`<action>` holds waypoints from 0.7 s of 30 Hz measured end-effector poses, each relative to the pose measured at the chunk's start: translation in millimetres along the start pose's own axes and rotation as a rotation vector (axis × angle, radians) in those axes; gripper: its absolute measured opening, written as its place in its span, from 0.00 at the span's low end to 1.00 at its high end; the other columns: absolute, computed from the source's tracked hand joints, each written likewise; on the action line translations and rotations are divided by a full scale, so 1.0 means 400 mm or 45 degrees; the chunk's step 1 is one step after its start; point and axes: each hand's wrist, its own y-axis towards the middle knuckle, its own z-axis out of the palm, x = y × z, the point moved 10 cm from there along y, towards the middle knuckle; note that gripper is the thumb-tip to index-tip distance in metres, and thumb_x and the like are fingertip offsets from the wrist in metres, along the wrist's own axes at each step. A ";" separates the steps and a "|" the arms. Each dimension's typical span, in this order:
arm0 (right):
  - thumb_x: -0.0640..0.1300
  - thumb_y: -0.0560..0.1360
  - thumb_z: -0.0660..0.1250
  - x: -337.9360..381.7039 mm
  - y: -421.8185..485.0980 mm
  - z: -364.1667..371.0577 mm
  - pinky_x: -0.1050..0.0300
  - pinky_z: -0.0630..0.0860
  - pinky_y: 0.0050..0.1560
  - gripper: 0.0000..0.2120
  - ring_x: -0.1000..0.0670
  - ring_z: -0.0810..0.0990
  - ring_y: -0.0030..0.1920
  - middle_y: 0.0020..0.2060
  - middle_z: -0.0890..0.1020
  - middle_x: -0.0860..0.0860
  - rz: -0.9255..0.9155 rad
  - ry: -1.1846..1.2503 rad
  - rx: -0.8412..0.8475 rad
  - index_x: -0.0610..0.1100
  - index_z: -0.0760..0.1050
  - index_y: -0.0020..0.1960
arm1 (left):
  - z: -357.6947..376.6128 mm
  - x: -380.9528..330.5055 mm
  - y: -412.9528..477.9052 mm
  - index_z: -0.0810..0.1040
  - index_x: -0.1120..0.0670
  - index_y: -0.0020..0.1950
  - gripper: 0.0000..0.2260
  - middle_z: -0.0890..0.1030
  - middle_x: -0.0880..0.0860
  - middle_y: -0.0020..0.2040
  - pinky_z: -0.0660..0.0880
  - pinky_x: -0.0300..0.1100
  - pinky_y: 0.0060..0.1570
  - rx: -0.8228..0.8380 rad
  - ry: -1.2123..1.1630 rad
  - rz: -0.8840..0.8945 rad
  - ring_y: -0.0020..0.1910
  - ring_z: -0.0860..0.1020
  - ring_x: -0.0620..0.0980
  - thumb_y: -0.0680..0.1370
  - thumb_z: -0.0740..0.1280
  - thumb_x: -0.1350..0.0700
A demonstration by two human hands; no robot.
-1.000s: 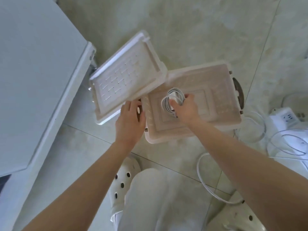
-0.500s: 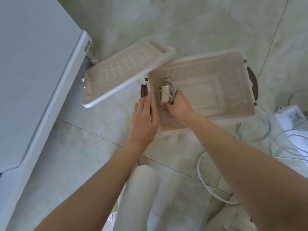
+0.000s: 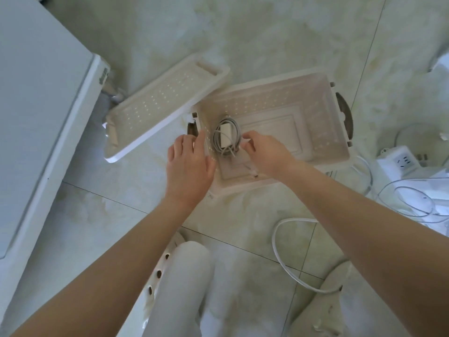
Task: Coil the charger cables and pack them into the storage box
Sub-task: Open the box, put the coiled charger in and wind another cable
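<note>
The pale perforated storage box [image 3: 323, 122] stands open on the floor tiles. A coiled grey charger cable with its white adapter [image 3: 227, 137] lies on the bottom at the box's left end. My right hand [image 3: 267, 152] reaches into the box, fingertips curled at the coil's right edge and pinching a white strand of it. My left hand [image 3: 189, 164] rests with straight fingers on the box's left wall. The box lid [image 3: 165, 105] lies upside down on the floor, left of the box.
A loose white cable [image 3: 279, 251] curves over the floor at the lower right. More tangled cables [image 3: 413, 203] and a white power strip [image 3: 401, 161] lie right of the box. A white cabinet [image 3: 36, 117] fills the left side. My legs and shoes are at the bottom.
The lid went from tilted up to lying on the floor. My right hand lowered the coil onto the box bottom at the left end. My left hand moved onto the box's left wall.
</note>
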 end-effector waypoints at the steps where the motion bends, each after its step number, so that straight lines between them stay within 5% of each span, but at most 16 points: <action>1: 0.48 0.81 0.54 -0.006 -0.016 -0.015 0.51 0.69 0.56 0.18 0.41 0.75 0.60 0.57 0.79 0.42 -0.017 -0.039 -0.018 0.42 0.67 0.68 | -0.003 -0.007 0.004 0.74 0.63 0.63 0.21 0.77 0.61 0.51 0.72 0.53 0.52 -0.002 0.091 0.052 0.54 0.75 0.62 0.73 0.59 0.55; 6: 0.44 0.81 0.55 -0.052 -0.159 -0.145 0.53 0.72 0.51 0.14 0.47 0.76 0.53 0.53 0.78 0.47 -0.152 -0.020 -0.380 0.42 0.68 0.65 | -0.021 -0.111 0.019 0.76 0.61 0.58 0.19 0.77 0.62 0.54 0.66 0.53 0.56 -0.042 0.263 0.268 0.56 0.74 0.63 0.67 0.64 0.66; 10: 0.40 0.78 0.59 -0.178 -0.314 -0.253 0.55 0.73 0.43 0.11 0.46 0.78 0.44 0.47 0.78 0.45 -0.114 -0.074 -0.712 0.39 0.72 0.59 | -0.034 -0.327 0.020 0.79 0.59 0.56 0.19 0.79 0.61 0.54 0.69 0.54 0.56 -0.044 0.121 0.661 0.53 0.77 0.61 0.67 0.61 0.63; 16: 0.37 0.78 0.59 -0.448 -0.482 -0.382 0.64 0.64 0.43 0.09 0.45 0.75 0.48 0.49 0.77 0.42 0.141 -0.064 -0.917 0.37 0.73 0.56 | 0.009 -0.688 -0.011 0.81 0.59 0.44 0.11 0.79 0.57 0.41 0.73 0.43 0.32 0.120 -0.019 1.190 0.35 0.78 0.55 0.65 0.64 0.67; 21: 0.42 0.80 0.57 -0.625 -0.450 -0.476 0.48 0.70 0.53 0.12 0.39 0.74 0.58 0.57 0.75 0.40 0.378 -0.223 -0.772 0.38 0.73 0.59 | 0.159 -0.866 0.043 0.71 0.58 0.64 0.16 0.73 0.55 0.58 0.68 0.45 0.46 0.373 0.157 1.101 0.54 0.75 0.55 0.76 0.62 0.64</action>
